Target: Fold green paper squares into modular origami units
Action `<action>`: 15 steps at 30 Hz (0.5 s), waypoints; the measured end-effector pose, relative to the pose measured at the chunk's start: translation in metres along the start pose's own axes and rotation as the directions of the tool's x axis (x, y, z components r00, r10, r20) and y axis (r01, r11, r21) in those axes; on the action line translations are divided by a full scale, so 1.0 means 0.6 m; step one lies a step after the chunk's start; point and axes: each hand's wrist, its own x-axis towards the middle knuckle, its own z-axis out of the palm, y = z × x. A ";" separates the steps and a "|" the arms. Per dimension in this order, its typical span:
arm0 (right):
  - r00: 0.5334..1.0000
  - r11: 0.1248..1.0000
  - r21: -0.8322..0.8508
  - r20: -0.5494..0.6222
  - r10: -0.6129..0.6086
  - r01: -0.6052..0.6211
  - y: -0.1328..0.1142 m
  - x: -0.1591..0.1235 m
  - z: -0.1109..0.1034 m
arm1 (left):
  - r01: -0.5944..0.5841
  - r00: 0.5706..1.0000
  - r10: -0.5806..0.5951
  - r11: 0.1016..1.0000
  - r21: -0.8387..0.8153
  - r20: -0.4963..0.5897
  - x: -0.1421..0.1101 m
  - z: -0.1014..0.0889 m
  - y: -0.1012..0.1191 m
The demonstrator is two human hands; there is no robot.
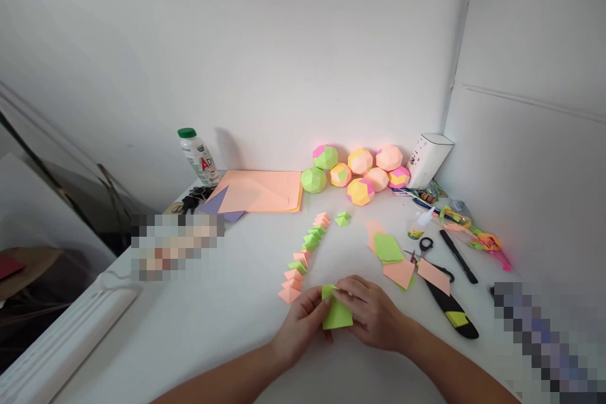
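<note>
Between both hands, a little above the white table, is a piece of green paper. My left hand pinches its left edge between thumb and fingers. On the other side my right hand grips the upper right part, its fingertips lying over the top edge. Just beyond the left hand runs a row of small folded paper pieces, pink ones and green ones. A green folded piece sits apart at the row's far end. Loose green paper pieces and pink paper pieces lie beyond the right hand.
Multicoloured paper balls stand along the wall, beside a white box. Right of my hands lie scissors, a black-and-yellow cutter, a black pen and a glue bottle. Pink sheets and a white bottle are at back left.
</note>
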 end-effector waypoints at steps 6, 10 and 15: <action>0.990 0.923 0.360 0.012 0.139 -0.134 -0.006 0.001 -0.002 | 0.035 0.999 -0.036 0.998 0.044 0.012 0.000 0.004 0.004; 0.988 0.924 0.351 0.022 0.155 -0.153 -0.010 0.002 0.001 | 0.014 0.999 -0.012 0.999 0.049 -0.041 0.000 0.002 0.001; 0.976 0.889 0.407 0.031 0.215 -0.209 -0.014 0.003 0.005 | 0.015 0.998 -0.011 0.998 0.068 -0.054 -0.001 0.004 0.006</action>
